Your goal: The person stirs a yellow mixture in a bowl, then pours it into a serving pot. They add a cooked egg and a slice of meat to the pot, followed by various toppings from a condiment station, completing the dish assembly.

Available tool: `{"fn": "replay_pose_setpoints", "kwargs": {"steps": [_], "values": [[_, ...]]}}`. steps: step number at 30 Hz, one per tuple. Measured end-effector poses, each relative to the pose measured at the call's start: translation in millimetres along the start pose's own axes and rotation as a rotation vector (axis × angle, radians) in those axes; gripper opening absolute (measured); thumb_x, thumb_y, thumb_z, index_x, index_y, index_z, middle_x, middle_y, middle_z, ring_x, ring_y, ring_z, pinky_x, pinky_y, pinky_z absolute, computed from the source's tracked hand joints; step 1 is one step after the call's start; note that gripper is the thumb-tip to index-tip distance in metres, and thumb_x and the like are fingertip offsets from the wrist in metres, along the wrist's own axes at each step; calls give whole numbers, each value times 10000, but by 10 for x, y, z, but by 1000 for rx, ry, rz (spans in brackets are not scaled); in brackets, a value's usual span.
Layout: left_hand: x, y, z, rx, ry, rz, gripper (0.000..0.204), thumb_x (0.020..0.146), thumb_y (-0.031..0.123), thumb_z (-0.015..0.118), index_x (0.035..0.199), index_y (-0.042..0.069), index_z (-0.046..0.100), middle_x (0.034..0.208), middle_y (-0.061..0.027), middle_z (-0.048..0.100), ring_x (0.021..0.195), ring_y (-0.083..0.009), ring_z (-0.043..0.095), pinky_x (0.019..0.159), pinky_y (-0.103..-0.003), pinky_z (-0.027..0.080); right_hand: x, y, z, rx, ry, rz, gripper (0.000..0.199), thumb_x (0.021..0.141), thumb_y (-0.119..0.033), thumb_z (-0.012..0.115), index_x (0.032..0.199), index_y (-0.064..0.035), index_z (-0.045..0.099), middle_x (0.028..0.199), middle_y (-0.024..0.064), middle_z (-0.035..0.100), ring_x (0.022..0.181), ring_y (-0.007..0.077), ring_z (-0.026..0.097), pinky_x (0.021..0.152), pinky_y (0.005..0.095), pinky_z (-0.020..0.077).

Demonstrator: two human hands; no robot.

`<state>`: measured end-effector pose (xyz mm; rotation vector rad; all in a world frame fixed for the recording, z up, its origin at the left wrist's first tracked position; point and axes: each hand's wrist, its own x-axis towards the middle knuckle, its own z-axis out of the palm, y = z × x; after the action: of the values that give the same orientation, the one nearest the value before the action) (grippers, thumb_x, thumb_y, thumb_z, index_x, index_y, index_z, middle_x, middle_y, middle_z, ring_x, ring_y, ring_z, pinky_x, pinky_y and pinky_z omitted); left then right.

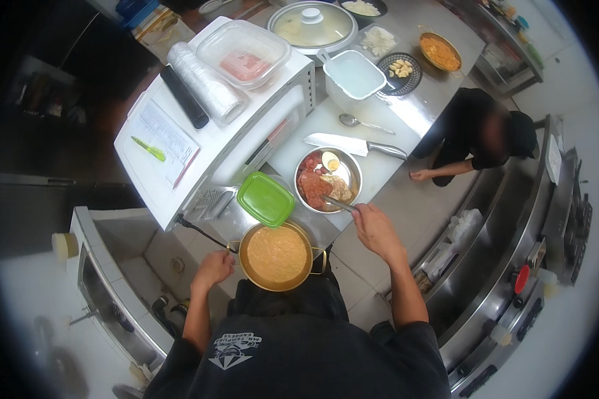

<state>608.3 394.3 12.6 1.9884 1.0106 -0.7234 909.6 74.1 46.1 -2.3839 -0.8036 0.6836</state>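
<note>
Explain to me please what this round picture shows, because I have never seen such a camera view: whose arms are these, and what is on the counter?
There is one picture, from a wide fisheye camera worn on a person's head, looking down; that bends the edges. The two forearms from the lower edge are the wearer's own. The left hand holds the handle of a gold pot of orange sauce. The right hand has its grip on a metal utensil that reaches into a steel bowl with red food and half an egg. Nearby lie a green lid, a large knife and a spoon on a white board. Another person crouches beyond the counter.
</note>
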Motion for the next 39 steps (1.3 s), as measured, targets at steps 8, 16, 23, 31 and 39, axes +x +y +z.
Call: {"fn": "replay_pose_setpoints", "kwargs": {"steps": [8, 16, 23, 31, 39], "values": [[-131, 178, 159, 28, 203, -36, 315, 963, 224, 497, 862, -4, 689, 731, -164, 707, 734, -341, 706, 725, -443, 533, 197, 199, -109, 19, -102, -99, 280, 1010, -204, 512, 1083, 20, 664, 970, 251, 667, 930, 444, 625, 838, 502, 483], [-163, 160, 233, -11, 270, -46, 296, 974, 192, 510, 907, -23, 702, 699, -139, 702, 646, -257, 700, 650, -387, 537, 331, 287, -64, 176, -194, -83, 324, 1024, -252, 527, 1106, 25, 675, 866, 204, 669, 821, 344, 648, 771, 421, 495], [-220, 65, 354, 174, 439, 189, 222, 895, 187, 563, 882, 20, 708, 737, -170, 688, 758, -391, 674, 724, -472, 516, 297, 315, 29, 554, -254, 156, 330, 1047, -278, 541, 1091, -6, 721, 772, 10, 577, 637, 102, 448, 599, 279, 380], [-206, 5, 538, -52, 493, 27, 294, 944, 248, 537, 887, 19, 713, 725, -154, 694, 731, -363, 687, 711, -449, 519, -283, 211, -209, 616, -260, 183, 311, 1049, -291, 561, 1124, -45, 736, 770, -66, 537, 659, 37, 377, 588, 222, 286], [-405, -45, 745, -377, 440, 20, 242, 930, 218, 596, 903, 12, 720, 826, -222, 699, 838, -433, 672, 791, -495, 522, -841, -328, 209, 401, -410, 45, 336, 1051, -290, 555, 1109, 0, 715, 746, -17, 576, 684, 86, 483, 650, 263, 425]]}}
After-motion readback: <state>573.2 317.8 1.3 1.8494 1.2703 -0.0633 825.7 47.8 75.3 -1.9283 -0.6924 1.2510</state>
